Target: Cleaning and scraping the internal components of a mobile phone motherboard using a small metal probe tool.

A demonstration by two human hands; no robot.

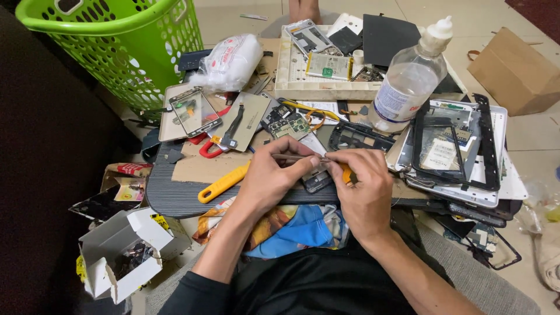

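- Head view shows both hands meeting over a small dark phone part (317, 179) that lies at the near edge of the bench (175, 195), roughly at the centre of the clutter
- The left hand (274, 175) is closed narrow on thin tweezers (298, 156), whose tips point toward 3 o'clock and meet the right fingers just above the part
- The right hand (361, 186) is curled shut on an orange-handled tool (347, 174); only a bit of the handle shows between the fingers
- To work well here, I judge the tweezer tips should stay low and steady, with both wrists braced on the bench edge, since the part is small and mostly hidden beneath the fingers
- At 9 o'clock from the hands lies a yellow-handled tool (223, 182); at 11 o'clock a circuit board (286, 121)
- At 1 o'clock stands a clear plastic bottle (408, 79), close enough to be knocked by an elbow swing
- At 3 o'clock a stack of tablet frames (461, 149) rests; at 10 o'clock, farther off, a green basket (116, 41) stands on the floor
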